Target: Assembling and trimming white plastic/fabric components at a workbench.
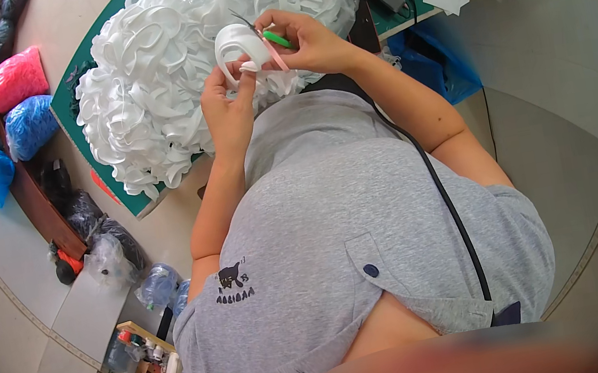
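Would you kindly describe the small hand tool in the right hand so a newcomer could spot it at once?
On the green tabletop lies a big heap of white looped strips. At its near side, the right hand holds the small hand tool. Its bright green handle and thin dark tip set it apart from the white strips.

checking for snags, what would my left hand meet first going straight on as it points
The left hand would first meet the white looped piece it holds, then probably the white heap; depth is unclear.
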`<state>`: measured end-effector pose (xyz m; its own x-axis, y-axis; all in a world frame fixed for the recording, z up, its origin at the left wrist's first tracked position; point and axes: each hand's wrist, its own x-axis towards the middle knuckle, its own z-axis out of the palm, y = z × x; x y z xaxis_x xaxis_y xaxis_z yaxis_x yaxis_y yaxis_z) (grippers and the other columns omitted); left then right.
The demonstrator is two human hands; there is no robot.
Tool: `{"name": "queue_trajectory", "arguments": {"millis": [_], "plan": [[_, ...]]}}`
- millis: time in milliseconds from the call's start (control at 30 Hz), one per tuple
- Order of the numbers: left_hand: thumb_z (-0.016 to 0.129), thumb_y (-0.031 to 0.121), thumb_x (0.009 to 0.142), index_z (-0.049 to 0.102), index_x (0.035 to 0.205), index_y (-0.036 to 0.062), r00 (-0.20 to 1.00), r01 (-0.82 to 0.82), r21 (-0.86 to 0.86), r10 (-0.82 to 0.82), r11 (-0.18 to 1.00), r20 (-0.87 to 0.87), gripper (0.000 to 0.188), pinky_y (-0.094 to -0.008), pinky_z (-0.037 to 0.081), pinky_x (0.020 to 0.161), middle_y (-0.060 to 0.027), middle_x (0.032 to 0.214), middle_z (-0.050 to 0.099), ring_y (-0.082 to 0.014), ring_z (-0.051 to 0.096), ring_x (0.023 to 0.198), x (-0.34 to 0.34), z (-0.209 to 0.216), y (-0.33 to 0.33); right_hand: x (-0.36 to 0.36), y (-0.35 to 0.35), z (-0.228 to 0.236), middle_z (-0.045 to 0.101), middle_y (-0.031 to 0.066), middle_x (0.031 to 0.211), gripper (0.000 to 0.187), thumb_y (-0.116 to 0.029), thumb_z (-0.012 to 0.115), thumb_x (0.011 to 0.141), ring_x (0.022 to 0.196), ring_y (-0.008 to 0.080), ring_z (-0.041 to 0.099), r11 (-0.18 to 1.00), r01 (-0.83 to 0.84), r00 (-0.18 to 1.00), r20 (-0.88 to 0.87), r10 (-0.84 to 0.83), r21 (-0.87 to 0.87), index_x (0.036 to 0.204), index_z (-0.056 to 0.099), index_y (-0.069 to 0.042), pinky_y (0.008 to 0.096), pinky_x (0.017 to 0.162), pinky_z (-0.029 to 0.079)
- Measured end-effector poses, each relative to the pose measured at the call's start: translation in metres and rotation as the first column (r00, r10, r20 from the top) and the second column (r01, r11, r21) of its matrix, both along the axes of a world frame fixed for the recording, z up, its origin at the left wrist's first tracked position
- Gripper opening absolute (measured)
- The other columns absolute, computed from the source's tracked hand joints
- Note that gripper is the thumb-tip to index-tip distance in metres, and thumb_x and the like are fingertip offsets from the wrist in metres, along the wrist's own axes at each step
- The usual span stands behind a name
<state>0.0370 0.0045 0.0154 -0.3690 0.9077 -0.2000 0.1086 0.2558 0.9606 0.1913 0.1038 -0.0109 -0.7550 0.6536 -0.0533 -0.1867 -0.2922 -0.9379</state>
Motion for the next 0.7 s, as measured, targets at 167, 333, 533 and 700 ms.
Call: {"name": "queue_trajectory", "arguments": {"millis": [167,333,533,700], "plan": [[0.065,0.016,0.087,0.063,0.088,0.0007,0.997,-0.032,-0.026,0.034,0.999,0.075,0.015,-0.0195,0.039,0.063,0.0004,0.077,0.062,-0.0037,0.051,0.069,-0.004,-0.006,-0.001,0.000,0.003,0.007,0.054,-0.0034,0.082,0.034,-0.006,0.070,0.079,0.074,0.0031,0.050,0.976,-0.027,0.966,0.257,-0.030,0.216,0.107,0.050,-0.006,0.0174,0.067,0.040],[0.064,0.015,0.089,0.061,0.088,0.0013,0.971,-0.103,-0.035,0.108,0.994,0.213,0.014,-0.0175,0.038,0.063,0.0008,0.079,0.063,-0.0027,0.051,0.069,-0.009,-0.014,0.000,-0.003,-0.002,-0.007,0.057,-0.0034,0.082,0.030,-0.006,0.069,0.080,0.070,0.0032,0.050,0.964,0.106,0.952,0.256,-0.169,0.242,0.105,0.052,-0.006,0.0169,0.063,0.039],[0.061,0.014,0.091,0.060,0.094,0.0006,0.911,-0.095,-0.044,0.105,0.994,0.398,0.014,-0.0192,0.041,0.065,0.0005,0.082,0.063,-0.0040,0.053,0.070,-0.008,-0.010,0.003,-0.001,-0.003,0.003,0.058,-0.0029,0.087,0.030,-0.008,0.072,0.080,0.073,0.0028,0.049,0.971,0.131,0.967,0.190,-0.169,0.199,0.103,0.053,-0.005,0.0170,0.063,0.039],[0.059,0.016,0.092,0.058,0.100,0.0014,0.925,-0.043,0.004,0.039,0.999,0.378,0.017,-0.0230,0.046,0.069,-0.0023,0.089,0.063,-0.0058,0.056,0.076,-0.006,-0.016,0.004,-0.006,-0.005,0.003,0.053,-0.0047,0.080,0.031,-0.011,0.073,0.079,0.074,0.0019,0.045,0.964,-0.024,0.964,0.262,-0.048,0.263,0.102,0.054,-0.005,0.0176,0.064,0.037]]}}
